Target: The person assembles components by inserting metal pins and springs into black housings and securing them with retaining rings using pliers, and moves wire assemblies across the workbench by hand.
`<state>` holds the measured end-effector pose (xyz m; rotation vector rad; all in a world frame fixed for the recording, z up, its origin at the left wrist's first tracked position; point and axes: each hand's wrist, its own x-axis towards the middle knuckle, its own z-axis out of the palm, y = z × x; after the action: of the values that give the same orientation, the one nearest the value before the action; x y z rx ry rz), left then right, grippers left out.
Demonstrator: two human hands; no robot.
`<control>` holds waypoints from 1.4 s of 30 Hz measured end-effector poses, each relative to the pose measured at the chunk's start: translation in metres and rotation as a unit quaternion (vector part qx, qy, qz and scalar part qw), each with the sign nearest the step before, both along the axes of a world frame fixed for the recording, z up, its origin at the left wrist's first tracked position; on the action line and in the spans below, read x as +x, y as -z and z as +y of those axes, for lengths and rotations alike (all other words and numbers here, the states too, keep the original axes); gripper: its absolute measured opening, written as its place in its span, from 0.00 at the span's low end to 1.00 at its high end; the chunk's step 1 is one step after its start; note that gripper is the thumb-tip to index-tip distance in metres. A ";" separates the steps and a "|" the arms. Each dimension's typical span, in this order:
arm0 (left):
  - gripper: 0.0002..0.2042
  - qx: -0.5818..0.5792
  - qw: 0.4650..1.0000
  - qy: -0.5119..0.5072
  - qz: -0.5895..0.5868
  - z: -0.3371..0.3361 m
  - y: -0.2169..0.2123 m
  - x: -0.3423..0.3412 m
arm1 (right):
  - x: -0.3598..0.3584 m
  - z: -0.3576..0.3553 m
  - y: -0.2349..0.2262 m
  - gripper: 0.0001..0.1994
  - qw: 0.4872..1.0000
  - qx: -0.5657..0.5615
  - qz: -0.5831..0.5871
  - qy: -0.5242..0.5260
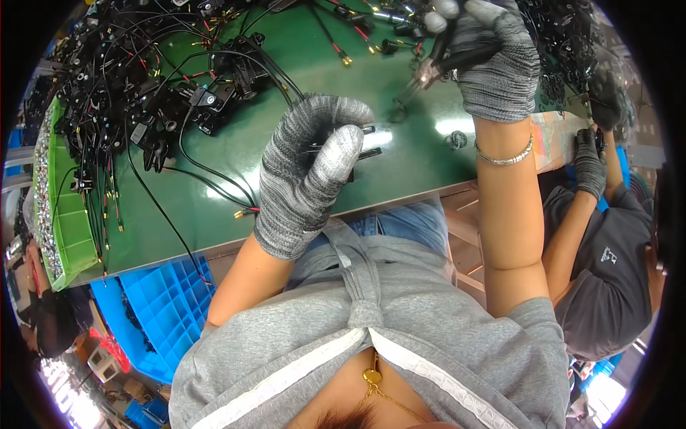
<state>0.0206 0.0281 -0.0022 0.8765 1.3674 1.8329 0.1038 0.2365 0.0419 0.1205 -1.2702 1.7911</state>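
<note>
Near the table's front edge, left hand (311, 168) pinches a small, light, rigid black connector (364, 143); right hand (493, 61) closed around pliers (429, 71).

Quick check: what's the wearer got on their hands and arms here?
Both hands wear knitted gloves in mottled grey, left hand and right hand, ending at the wrist. Forearms are bare below short grey sleeves. A thin silver bracelet sits on the right wrist.
</note>
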 end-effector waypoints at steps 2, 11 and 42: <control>0.10 0.009 1.000 -0.002 0.003 0.001 0.000 0.002 | 0.003 0.003 0.003 0.23 0.999 -0.036 0.019 0.003; 0.14 0.012 1.000 0.006 -0.026 0.001 0.003 -0.004 | 0.010 0.002 -0.014 0.21 0.995 -0.020 0.072 -0.066; 0.23 0.050 0.995 -0.051 -0.068 0.007 0.000 0.008 | -0.016 -0.100 -0.042 0.21 0.962 -0.045 0.042 -0.265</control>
<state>0.0285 0.0354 -0.0027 0.7291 1.2658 2.0160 0.0879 0.1369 0.0840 0.5215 -1.1614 2.2660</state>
